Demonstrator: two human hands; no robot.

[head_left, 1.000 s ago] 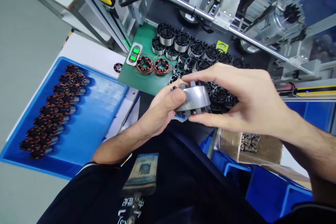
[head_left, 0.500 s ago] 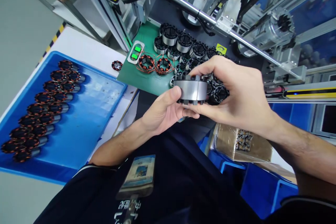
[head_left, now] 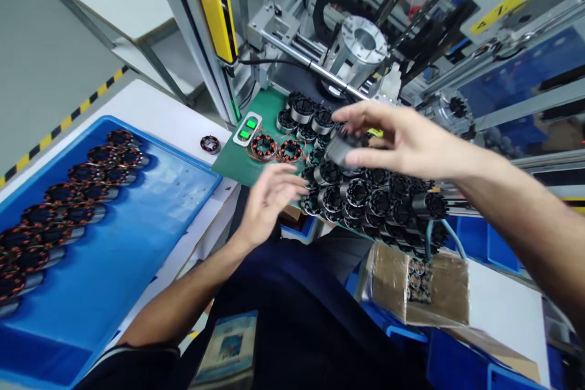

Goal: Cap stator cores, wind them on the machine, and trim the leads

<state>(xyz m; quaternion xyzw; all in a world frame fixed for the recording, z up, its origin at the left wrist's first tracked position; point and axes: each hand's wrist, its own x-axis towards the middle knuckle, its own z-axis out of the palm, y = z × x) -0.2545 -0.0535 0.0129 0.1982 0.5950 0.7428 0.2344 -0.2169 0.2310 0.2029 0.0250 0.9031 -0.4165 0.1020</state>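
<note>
While the winding machine (head_left: pixel 365 24) fills the space beyond both hands, with its round metal chuck (head_left: pixel 364 38) just past the right hand's fingertips, the white table (head_left: pixel 150 109) stretches out to the left of the left hand. On that table, well to the left of the left hand, lies a large blue tray (head_left: pixel 137 231) holding rows of copper-wound stators (head_left: pixel 68 195) along its far-left side. Below and to the right of the right hand sits an open cardboard box (head_left: pixel 439 286) with small metal parts showing through its top. A green mat (head_left: pixel 242 161) lies just beyond the left hand; a crowd of bare stator cores (head_left: pixel 365 195) covers its right part, directly under the right hand, and two wound stators with loose copper leads (head_left: pixel 274 149) rest just past the left hand's fingers. Beside those, a small panel with two green lit buttons (head_left: pixel 247 128) sits on the mat's near-left corner, and one lone wound stator (head_left: pixel 210 144) lies on the table farther left.

The right hand (head_left: pixel 402 140) hovers over the cores, its grip closed on a grey stator core (head_left: pixel 340 149) pinched between thumb and fingers, though motion blurs the contact. The left hand (head_left: pixel 269 198) is blurred too, fingers spread apart and holding nothing, just short of the nearest cores.
</note>
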